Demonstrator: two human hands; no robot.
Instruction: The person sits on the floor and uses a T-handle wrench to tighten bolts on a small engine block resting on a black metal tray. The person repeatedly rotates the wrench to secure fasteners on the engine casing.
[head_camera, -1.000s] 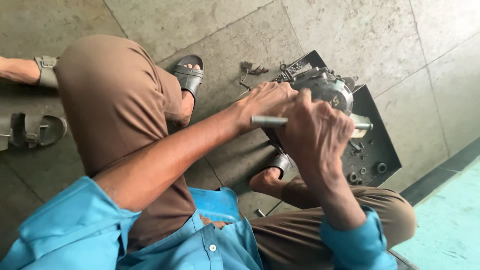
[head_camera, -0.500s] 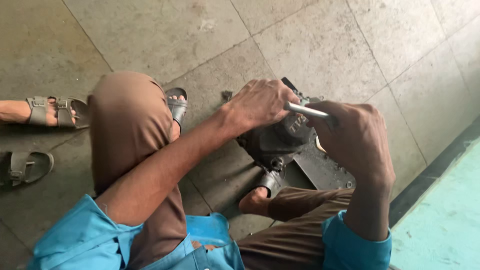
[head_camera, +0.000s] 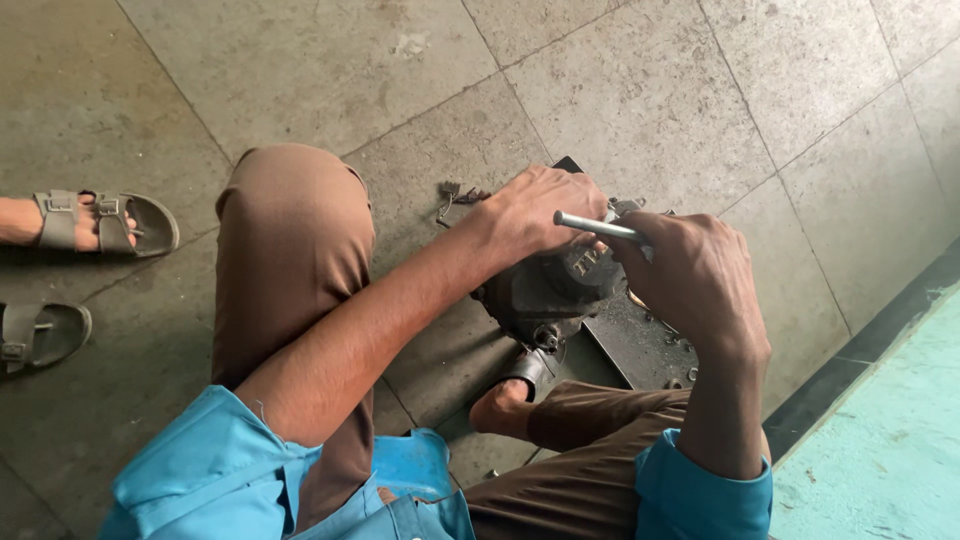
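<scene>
Squatting low over a dark engine casing (head_camera: 548, 290), knees spread so the part sits between the feet, close under both arms. Casing propped on a black metal tray (head_camera: 640, 345) lying flat on the grey stone-tile floor (head_camera: 330, 70), likely so that loose bits stay caught in one place; a few small nuts or washers (head_camera: 672, 345) visible on the tray's bare part, too small to tell apart. Left hand (head_camera: 540, 210) laid over the casing's top edge, fingers curled down and pressed on the metal, apparently steadying the part against turning force. Right hand (head_camera: 695, 275) wrapped in a closed fist around the shaft of a silver steel bar tool (head_camera: 595, 227), its free end sticking out toward the left hand and nearly touching those knuckles; working end hidden under the fist, so cannot tell whether socket, tommy bar or wrench. Held roughly level, above the casing, at a height that suits leverage. Small cluster of dark parts (head_camera: 455, 195) on the floor just beyond the left wrist. Off to the far left, another person's sandalled foot (head_camera: 95, 220) and a second sandal (head_camera: 40, 335), well apart from the work.
</scene>
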